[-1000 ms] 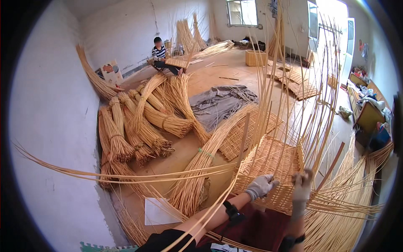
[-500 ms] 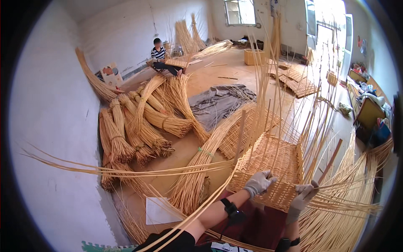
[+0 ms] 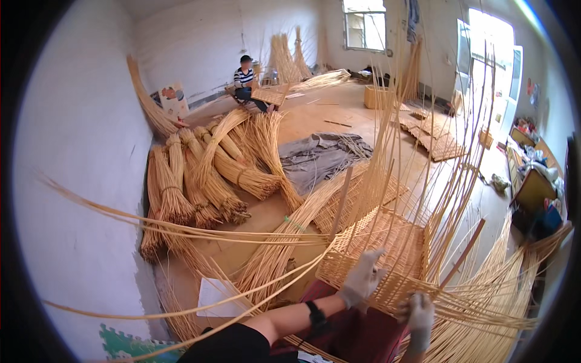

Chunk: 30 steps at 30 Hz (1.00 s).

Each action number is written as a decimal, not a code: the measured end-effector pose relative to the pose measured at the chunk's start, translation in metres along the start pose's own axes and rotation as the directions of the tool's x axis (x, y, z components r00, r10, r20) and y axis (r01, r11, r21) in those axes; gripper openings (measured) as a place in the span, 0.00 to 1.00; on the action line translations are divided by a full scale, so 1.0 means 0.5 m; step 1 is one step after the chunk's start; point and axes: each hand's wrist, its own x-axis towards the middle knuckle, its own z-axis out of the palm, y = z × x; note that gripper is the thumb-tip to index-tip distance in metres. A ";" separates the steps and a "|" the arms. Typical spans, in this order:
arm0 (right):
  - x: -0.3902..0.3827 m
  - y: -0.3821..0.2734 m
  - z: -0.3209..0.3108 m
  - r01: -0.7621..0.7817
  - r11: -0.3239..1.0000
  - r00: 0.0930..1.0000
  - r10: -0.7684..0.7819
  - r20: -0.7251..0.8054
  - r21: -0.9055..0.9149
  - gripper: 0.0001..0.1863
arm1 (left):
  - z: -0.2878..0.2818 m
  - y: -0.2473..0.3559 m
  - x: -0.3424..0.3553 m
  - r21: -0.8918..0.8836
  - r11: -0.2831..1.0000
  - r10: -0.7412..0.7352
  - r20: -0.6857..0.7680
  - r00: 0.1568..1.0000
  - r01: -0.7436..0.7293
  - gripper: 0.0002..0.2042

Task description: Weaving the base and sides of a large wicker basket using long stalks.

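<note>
A half-woven wicker basket [image 3: 399, 242] stands tilted in front of me, long upright rods rising from its sides. My left hand [image 3: 362, 279], in a pale glove, is at the near wall with its fingers bent inward; what they pinch is hidden. Beside it on the right, my gloved right hand [image 3: 419, 314] is curled at the basket's lower near corner, closed on wicker rods [image 3: 478, 305] that fan out to the right. More long rods [image 3: 200, 235] run from the basket's left corner to the left. Flat wooden sticks [image 3: 463, 254] stand at its sides.
Tied bundles of rods [image 3: 200, 175] lie to the left. A grey cloth [image 3: 324, 157] and a woven panel [image 3: 357, 199] are beyond the basket. Loose rods [image 3: 490, 345] spread at the right. A seated person [image 3: 245, 81] holds weaving at the back. Woven mats [image 3: 436, 136] lie farther right.
The view has shifted. Both hands have moved lower and left in the picture, the right one now below the rods' near edge. Some long rods at the left have swung apart.
</note>
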 end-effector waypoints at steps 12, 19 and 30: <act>-0.295 -0.165 0.076 0.513 0.824 0.781 -0.565 0.265 0.243 0.21 | 0.035 -0.082 -0.170 0.410 0.817 0.226 0.419 0.880 -0.405 0.37; -0.299 -0.128 0.058 0.463 0.837 0.838 -0.521 0.166 0.291 0.25 | 0.036 -0.074 -0.186 0.415 0.817 0.202 0.445 0.872 -0.401 0.37; -0.288 -0.065 0.031 0.390 0.827 0.907 -0.420 -0.016 0.404 0.32 | 0.021 -0.083 -0.182 0.400 0.812 0.232 0.447 0.864 -0.426 0.36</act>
